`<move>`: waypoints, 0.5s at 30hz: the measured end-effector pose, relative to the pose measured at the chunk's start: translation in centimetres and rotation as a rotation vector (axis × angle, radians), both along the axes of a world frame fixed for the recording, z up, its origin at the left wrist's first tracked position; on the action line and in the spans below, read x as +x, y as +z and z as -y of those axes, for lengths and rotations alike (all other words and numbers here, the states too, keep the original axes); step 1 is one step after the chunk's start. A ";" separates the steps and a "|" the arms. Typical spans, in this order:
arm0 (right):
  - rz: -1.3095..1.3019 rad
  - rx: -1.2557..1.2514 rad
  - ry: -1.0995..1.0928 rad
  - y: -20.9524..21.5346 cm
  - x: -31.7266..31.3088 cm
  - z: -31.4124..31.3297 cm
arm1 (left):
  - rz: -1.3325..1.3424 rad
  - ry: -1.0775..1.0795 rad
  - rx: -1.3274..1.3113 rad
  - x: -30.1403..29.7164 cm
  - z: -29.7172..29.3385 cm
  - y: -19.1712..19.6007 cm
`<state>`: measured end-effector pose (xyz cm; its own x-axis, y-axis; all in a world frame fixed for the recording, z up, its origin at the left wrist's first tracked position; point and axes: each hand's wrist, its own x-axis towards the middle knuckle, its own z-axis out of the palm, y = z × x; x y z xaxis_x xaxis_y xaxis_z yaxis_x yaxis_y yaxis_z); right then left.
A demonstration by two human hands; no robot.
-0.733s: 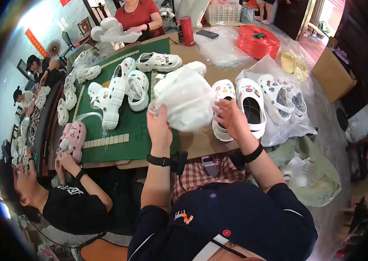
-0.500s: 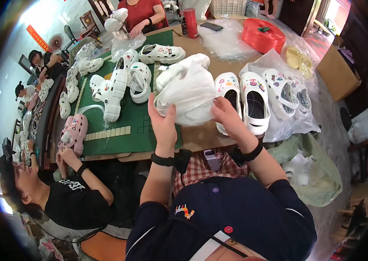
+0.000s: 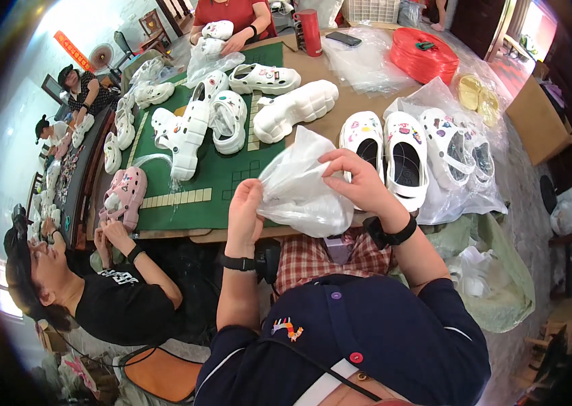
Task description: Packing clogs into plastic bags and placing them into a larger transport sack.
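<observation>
A thin white plastic bag [image 3: 306, 193] is stretched between my hands, above the near edge of the table. My left hand [image 3: 246, 210] pinches its left side between thumb and fingers. At the bag's upper right, my right hand [image 3: 357, 177] has its fingers curled over the edge. I cannot tell whether anything is inside the bag. Just beyond it, a white clog [image 3: 296, 110] lies tipped with its sole showing. To the right of my right hand stand a white clog with charms [image 3: 361, 132] and its mate [image 3: 405, 159], toes pointing away.
Another charm-covered white pair [image 3: 448, 152] rests on clear plastic at the right. More white clogs [image 3: 181, 135] and a pink pair [image 3: 125, 196] are at the left, near a co-worker's hands [image 3: 115, 235]. Farther off are a red twine roll [image 3: 424, 55], a phone [image 3: 344, 38] and a red tumbler [image 3: 308, 32].
The bag has come nearer to me and lower, uncovering the tipped clog behind it. My left hand has closed into a pinch; my right hand has shifted to the bag's upper edge.
</observation>
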<state>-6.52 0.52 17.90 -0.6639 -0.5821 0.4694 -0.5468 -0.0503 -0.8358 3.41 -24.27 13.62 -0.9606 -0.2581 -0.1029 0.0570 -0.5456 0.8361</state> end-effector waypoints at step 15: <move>-0.151 0.146 -0.380 -3.0 -0.5 1.8 | -0.354 0.458 -0.049 -0.3 0.9 2.0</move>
